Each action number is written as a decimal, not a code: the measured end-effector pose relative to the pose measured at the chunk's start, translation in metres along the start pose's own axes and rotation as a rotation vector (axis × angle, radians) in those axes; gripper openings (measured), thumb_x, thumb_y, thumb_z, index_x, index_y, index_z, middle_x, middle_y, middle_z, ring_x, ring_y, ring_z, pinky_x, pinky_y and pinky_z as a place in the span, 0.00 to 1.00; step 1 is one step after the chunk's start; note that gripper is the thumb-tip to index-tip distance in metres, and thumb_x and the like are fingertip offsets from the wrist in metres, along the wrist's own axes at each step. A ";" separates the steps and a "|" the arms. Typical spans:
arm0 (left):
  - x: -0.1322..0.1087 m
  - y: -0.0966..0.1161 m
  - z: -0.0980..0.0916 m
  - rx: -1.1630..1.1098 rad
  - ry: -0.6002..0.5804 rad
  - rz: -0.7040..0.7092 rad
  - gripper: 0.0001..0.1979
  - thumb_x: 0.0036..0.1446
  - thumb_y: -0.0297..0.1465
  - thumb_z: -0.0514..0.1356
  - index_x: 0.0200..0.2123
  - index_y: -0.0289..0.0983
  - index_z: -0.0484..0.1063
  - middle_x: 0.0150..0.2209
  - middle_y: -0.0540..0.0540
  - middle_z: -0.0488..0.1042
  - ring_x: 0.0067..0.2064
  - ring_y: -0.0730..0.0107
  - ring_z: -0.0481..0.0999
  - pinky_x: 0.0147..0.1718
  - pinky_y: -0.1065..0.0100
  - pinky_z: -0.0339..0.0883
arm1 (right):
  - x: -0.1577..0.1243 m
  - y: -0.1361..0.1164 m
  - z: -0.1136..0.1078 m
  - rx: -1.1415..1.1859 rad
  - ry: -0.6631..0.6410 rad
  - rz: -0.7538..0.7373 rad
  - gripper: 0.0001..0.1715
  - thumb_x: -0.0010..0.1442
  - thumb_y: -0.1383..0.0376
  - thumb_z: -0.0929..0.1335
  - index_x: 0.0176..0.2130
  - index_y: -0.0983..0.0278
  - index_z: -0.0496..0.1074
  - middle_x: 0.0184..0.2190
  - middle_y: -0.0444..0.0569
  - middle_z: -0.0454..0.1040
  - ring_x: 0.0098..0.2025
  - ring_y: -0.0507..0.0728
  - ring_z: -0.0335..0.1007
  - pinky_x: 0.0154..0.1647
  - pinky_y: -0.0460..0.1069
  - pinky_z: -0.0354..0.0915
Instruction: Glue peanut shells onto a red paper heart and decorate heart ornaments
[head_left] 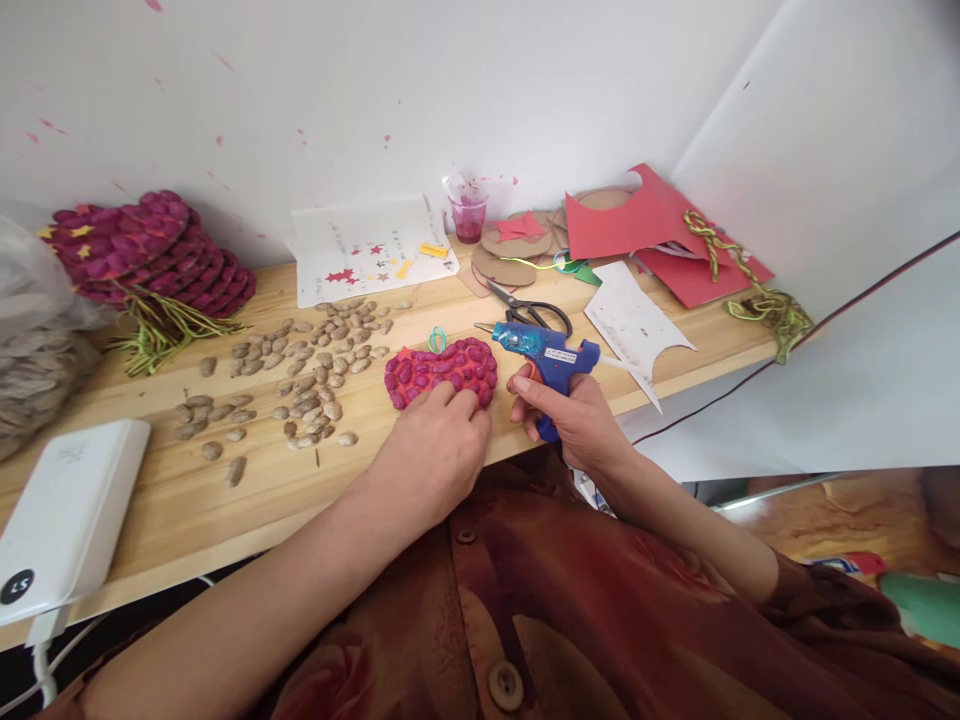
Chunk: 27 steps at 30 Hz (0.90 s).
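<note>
My right hand (581, 415) is wrapped round the handle of a blue hot glue gun (536, 345), whose nozzle points left above the table. A white glue stick (615, 363) pokes out of its back. Just left of it lies a magenta peanut-covered craft piece (450, 365) with a teal loop (437, 340) at its top and a red star (405, 353) at its upper left. My left hand (439, 445) is curled over the lower edge of this piece; its fingertips are hidden. Loose peanuts (330, 370) are scattered to the left. Black-handled scissors (536, 310) lie behind the gun.
Finished-looking magenta pieces (142, 245) are stacked at the left, near a power bank (82, 500) and a bag of peanuts (37, 360). Behind are paper with small stars (322, 240), a cup of magenta liquid (469, 215), cardboard discs (510, 265), red card (622, 230) and yarn (780, 315).
</note>
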<state>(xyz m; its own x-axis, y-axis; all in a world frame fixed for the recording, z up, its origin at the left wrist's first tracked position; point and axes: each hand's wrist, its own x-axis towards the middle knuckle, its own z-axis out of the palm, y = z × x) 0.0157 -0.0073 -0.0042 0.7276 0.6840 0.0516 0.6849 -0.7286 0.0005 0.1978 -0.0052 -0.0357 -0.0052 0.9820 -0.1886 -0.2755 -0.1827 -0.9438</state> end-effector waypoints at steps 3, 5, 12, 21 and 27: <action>0.000 0.002 0.001 0.012 0.031 -0.007 0.10 0.65 0.29 0.57 0.34 0.33 0.77 0.33 0.38 0.75 0.40 0.49 0.73 0.37 0.54 0.67 | 0.000 0.000 0.001 0.005 -0.001 -0.002 0.17 0.49 0.56 0.80 0.32 0.63 0.76 0.22 0.43 0.74 0.23 0.52 0.69 0.17 0.44 0.60; 0.001 0.003 0.003 0.020 0.042 -0.005 0.10 0.65 0.29 0.56 0.34 0.33 0.77 0.33 0.38 0.74 0.40 0.50 0.73 0.37 0.54 0.67 | -0.001 0.000 0.002 -0.002 -0.004 0.004 0.17 0.50 0.56 0.80 0.32 0.63 0.75 0.21 0.43 0.75 0.23 0.52 0.68 0.17 0.44 0.60; 0.001 0.006 0.007 0.115 0.060 0.047 0.08 0.63 0.24 0.57 0.35 0.33 0.76 0.33 0.39 0.75 0.39 0.52 0.74 0.34 0.55 0.66 | -0.002 0.000 0.002 -0.013 -0.021 0.005 0.17 0.52 0.56 0.79 0.33 0.63 0.75 0.20 0.43 0.75 0.20 0.50 0.65 0.17 0.44 0.59; -0.008 0.001 0.018 -0.281 0.188 -0.090 0.08 0.64 0.26 0.57 0.35 0.36 0.77 0.34 0.43 0.75 0.38 0.58 0.73 0.40 0.58 0.67 | -0.002 0.001 0.001 -0.024 -0.019 0.006 0.17 0.52 0.56 0.78 0.34 0.63 0.74 0.21 0.43 0.75 0.21 0.50 0.67 0.17 0.43 0.60; -0.015 -0.010 0.013 -0.763 0.244 -0.213 0.07 0.63 0.26 0.59 0.34 0.37 0.76 0.33 0.48 0.76 0.36 0.67 0.74 0.38 0.66 0.66 | -0.001 0.002 0.004 -0.044 -0.004 0.006 0.18 0.51 0.55 0.78 0.34 0.62 0.74 0.22 0.43 0.75 0.23 0.51 0.68 0.17 0.44 0.60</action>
<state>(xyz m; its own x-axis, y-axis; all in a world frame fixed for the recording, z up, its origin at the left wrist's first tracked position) -0.0019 -0.0095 -0.0178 0.4964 0.8472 0.1893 0.5289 -0.4681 0.7079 0.1938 -0.0068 -0.0361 -0.0105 0.9810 -0.1937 -0.2331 -0.1907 -0.9536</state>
